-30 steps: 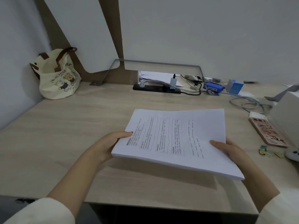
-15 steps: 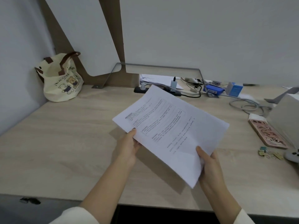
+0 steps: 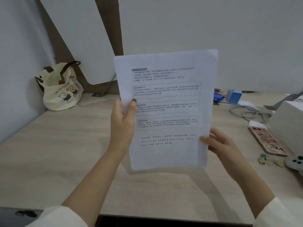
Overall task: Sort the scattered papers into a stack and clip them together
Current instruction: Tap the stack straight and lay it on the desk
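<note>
A stack of printed white papers [image 3: 168,108] stands upright in the air above the wooden desk [image 3: 57,145], its printed face toward me. My left hand [image 3: 123,122] grips the stack's left edge, thumb on the front. My right hand [image 3: 218,143] holds the lower right edge, thumb on the front and fingers behind. A few small binder clips [image 3: 268,161] lie on the desk at the right, apart from both hands.
A cream tote bag [image 3: 61,89] sits in the back left corner. At the right lie a phone in a pink case [image 3: 267,140], a white box [image 3: 288,125], a grey controller [image 3: 295,163], coiled cables [image 3: 246,110] and a blue box [image 3: 233,95].
The stack has been turned from lying flat and sideways to standing upright, and lifted higher. My left hand shifted to the left edge and my right hand to the lower right edge.
</note>
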{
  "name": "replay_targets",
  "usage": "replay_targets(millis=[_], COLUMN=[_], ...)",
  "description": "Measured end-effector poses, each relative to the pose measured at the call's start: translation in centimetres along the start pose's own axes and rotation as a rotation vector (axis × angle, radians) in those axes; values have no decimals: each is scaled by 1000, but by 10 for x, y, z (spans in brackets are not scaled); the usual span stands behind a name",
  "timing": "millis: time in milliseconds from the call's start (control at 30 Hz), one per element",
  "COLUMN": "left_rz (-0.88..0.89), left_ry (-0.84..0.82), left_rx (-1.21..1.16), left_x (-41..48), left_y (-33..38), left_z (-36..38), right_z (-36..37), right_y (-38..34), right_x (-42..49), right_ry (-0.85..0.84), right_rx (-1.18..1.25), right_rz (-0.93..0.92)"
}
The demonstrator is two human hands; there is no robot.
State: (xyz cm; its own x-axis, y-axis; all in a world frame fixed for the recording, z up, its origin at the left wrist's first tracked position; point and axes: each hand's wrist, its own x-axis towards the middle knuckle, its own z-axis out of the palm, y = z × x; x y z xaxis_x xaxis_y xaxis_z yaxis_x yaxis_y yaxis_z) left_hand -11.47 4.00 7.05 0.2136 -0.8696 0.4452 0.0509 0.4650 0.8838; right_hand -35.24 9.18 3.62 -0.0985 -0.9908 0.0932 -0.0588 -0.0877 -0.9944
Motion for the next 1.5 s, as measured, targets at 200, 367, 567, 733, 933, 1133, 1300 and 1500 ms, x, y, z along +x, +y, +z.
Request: replay_targets(millis=[200, 367, 567, 733, 933, 1133, 1300, 1500], left_rz=[108, -35, -25, -49, -248, -685, -692, -354], left_ry=[-131, -180, -174, -174, -173, -266, -263, -225], left_rx=[-26, -12, 22, 61, 104, 267, 438, 908], left_x=[-20, -40, -43, -41, -24, -23, -30, -29], left_y=[0, -28, -35, -37, -34, -87, -124, -149], left_z=[7, 6, 6, 5, 5, -2, 0, -1], right_z=[17, 26, 27, 22, -7, -14, -9, -8], right_y=[-23, 9, 10, 8, -1, 33, 64, 81], right_x=[10, 3, 0, 2, 13, 22, 27, 32], right_ry=[217, 313, 342, 304, 165, 76, 94, 182], right_rx=[35, 17, 63, 9, -49, -147, -198, -368], right_rz=[-211, -70, -65, -41, 60, 333, 409, 356])
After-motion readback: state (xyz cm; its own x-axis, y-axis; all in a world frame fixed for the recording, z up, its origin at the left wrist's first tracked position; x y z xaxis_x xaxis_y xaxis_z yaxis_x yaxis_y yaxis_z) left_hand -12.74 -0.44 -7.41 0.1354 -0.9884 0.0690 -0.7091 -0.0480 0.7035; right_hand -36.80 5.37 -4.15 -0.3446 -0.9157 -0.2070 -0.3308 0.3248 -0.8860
